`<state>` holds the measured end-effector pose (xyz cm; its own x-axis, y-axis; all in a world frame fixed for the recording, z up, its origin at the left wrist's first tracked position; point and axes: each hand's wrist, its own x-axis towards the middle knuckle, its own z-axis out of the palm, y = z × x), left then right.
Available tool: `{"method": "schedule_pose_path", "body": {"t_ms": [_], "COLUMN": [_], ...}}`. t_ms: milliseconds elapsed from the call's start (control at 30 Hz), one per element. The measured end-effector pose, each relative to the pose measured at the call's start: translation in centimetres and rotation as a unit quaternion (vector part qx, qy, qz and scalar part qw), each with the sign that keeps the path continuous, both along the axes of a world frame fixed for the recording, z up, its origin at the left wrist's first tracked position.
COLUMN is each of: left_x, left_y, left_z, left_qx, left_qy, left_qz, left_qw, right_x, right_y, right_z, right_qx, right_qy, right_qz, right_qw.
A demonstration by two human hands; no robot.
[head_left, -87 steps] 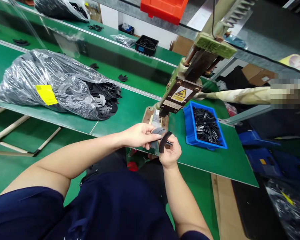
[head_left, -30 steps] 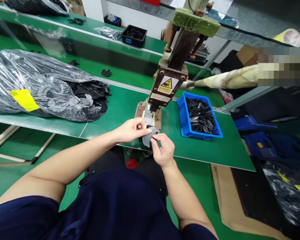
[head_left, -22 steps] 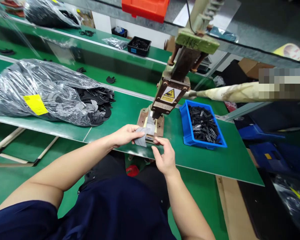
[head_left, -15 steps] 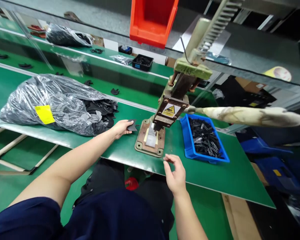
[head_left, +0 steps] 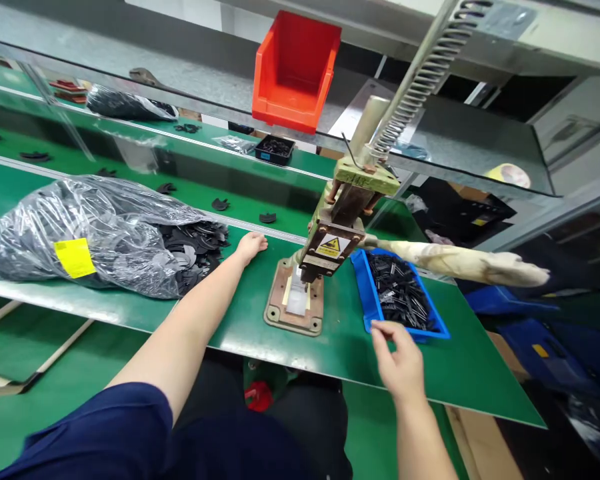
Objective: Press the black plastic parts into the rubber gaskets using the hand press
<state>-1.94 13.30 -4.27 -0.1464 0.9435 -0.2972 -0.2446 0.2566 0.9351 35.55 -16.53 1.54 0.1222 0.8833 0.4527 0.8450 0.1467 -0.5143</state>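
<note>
My left hand (head_left: 251, 245) lies stretched out flat on the green table (head_left: 240, 320), palm down, with nothing seen in it. Just beyond it a black flat piece (head_left: 267, 217) rests on the green belt. My right hand (head_left: 400, 357) hovers at the near edge of the blue bin (head_left: 367, 303), which is full of small black clips (head_left: 399, 298); its fingers are loosely apart and hold nothing. Between my hands stands a hand press (head_left: 330, 243) on a brown base plate (head_left: 275, 313), with a pale insert under the ram.
A clear plastic bag (head_left: 90, 230) of black flat parts spills several pieces (head_left: 195, 241) on the left. The press handle (head_left: 460, 262) juts right over the bin. A red bin (head_left: 295, 70) sits on the shelf above. More black pieces (head_left: 219, 204) lie on the belt.
My left hand has reached forward to the belt and the black piece it held is out of it. My right hand moved right to the blue bin. The view tilted up.
</note>
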Motion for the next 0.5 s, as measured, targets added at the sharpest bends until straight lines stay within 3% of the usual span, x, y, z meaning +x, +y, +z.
{"method": "schedule_pose_path", "body": {"t_ms": [133,233,367,500], "left_x": [-0.8,-1.9,-3.2,-3.2], "left_y": [-4.7,-8.2,-11.4,-12.4], "left_z": [-1.8,-2.9,-4.2,-4.3], "left_qx": [0.046,0.098,0.135,0.141], "left_qy": [0.015,0.041,0.073,0.099], "left_qz": [-0.042,-0.096,-0.124,-0.135], "left_qw": [0.998,0.99,0.98,0.976], "right_x": [5.8,8.2,9.0,8.5], "right_y": [5.2,8.2,9.5,9.5], "right_z": [1.9,2.2,0.9,0.2], "right_qx": [-0.03,-0.098,-0.157,-0.164], "right_qy": [-0.053,-0.105,-0.151,-0.176], "right_qz": [-0.098,-0.121,-0.136,-0.152], "right_qw": [0.993,0.982,0.966,0.959]}}
